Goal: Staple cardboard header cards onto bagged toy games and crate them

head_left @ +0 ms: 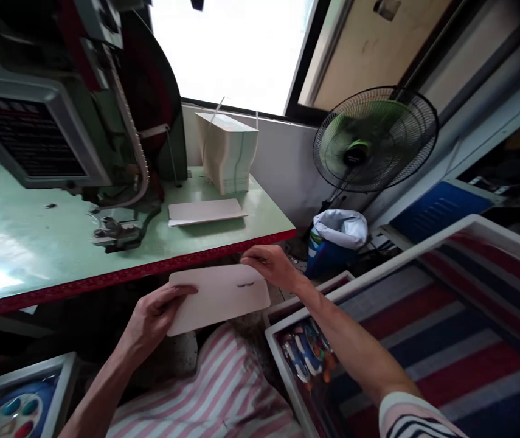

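Below the red front edge of the green table [36, 243], the left hand [152, 316] is gripping the left end of a pale card [218, 298], fingers curled under and thumb on top. The right hand [271, 266] is pinching the card's upper right edge, just below that table edge.

The machine [59, 103] on the green table [22, 243] runs off the frame's top and left edges, its panel lettering too blurred to read, while the window [232, 48] above is washed out and the tray [17, 407] below is cropped.
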### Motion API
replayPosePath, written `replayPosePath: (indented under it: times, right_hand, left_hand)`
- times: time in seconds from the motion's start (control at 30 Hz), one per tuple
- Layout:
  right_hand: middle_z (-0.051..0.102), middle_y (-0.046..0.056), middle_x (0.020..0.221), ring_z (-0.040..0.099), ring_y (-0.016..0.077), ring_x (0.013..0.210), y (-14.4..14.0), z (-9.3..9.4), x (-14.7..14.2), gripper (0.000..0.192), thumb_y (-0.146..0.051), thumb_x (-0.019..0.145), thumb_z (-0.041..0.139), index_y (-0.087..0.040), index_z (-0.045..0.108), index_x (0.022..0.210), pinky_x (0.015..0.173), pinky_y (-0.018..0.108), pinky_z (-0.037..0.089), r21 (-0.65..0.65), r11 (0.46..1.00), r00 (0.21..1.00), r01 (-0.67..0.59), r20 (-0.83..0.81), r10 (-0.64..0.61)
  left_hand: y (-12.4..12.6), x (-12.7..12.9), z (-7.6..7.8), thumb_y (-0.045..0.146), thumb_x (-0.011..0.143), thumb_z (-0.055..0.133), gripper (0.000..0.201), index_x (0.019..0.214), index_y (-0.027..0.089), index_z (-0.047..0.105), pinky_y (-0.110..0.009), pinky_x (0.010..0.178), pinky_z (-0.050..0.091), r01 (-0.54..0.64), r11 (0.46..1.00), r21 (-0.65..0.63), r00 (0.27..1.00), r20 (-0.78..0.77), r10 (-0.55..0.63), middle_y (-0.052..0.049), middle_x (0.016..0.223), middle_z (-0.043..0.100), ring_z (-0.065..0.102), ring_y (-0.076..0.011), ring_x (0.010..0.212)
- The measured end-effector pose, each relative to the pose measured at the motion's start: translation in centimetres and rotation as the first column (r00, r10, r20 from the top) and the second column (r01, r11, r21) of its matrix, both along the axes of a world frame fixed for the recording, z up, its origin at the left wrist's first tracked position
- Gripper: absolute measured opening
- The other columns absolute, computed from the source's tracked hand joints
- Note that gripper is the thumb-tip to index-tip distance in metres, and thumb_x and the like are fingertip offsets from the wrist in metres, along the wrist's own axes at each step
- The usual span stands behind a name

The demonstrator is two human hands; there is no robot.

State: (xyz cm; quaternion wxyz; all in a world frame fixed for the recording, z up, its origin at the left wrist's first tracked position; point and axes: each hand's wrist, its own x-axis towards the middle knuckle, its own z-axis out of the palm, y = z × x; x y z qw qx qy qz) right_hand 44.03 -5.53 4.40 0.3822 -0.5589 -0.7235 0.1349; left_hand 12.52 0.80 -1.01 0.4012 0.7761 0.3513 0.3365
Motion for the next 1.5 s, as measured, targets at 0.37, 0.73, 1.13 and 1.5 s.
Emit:
replayPosePath:
  times: [0.37,0.73,1.13,1.5]
  right_hand:
    - [0.076,0.010,0.118,0.071,0.0309,0.108,-23.4,-18.5,8.2,0.050,-0.047,0.083,0.073,-0.025,0.070,0.127,0.086,0.035,0.050,-0.604,0.488,0.776,0.630,0.512,-0.369]
    - [0.079,0.007,0.106,0.073,0.0285,0.097,-18.2,-22.1,8.1,0.035,-0.045,0.093,0.056,-0.029,0.077,0.116,0.080,0.034,0.051,-0.764,0.452,0.883,0.461,0.447,-0.146]
    - [0.076,0.004,0.079,0.069,0.0238,0.080,-19.4,-13.9,9.9,0.020,-0.028,0.085,0.060,-0.022,0.079,0.082,0.078,0.032,0.049,-0.723,0.603,0.934,0.337,0.336,-0.120]
    - [0.068,-0.001,0.072,0.056,0.0146,0.056,-12.5,-2.7,-1.5,0.030,-0.051,0.097,0.062,-0.025,0.062,0.082,0.050,0.025,0.044,-0.306,0.894,0.719,0.328,-0.533,-0.446]
  left_hand:
    - [-1.9,-3.2,-7.4,0.059,0.083,0.066,0.042,0.093,0.023,0.084,-0.024,0.074,0.060,-0.123,0.974,-0.191,0.989,-0.103,0.105,-0.007,0.102,0.083,0.078,-0.0263,0.092]
    - [-3.6,-2.4,-8.5,0.053,0.084,0.064,0.038,0.091,0.022,0.084,-0.023,0.076,0.060,-0.093,0.977,-0.192,0.993,-0.090,0.077,-0.007,0.098,0.083,0.078,-0.0245,0.090]
    - [-4.3,-3.4,-10.0,0.043,0.089,0.058,0.033,0.097,0.023,0.083,-0.027,0.086,0.060,-0.198,0.977,-0.081,0.978,-0.079,0.192,-0.006,0.110,0.081,0.076,-0.0247,0.101]
    - [-7.3,-1.3,-8.6,0.060,0.094,0.054,0.056,0.131,0.022,0.073,-0.038,0.106,0.052,0.075,0.984,-0.161,0.989,-0.111,-0.094,-0.011,0.138,0.070,0.067,-0.0299,0.125]
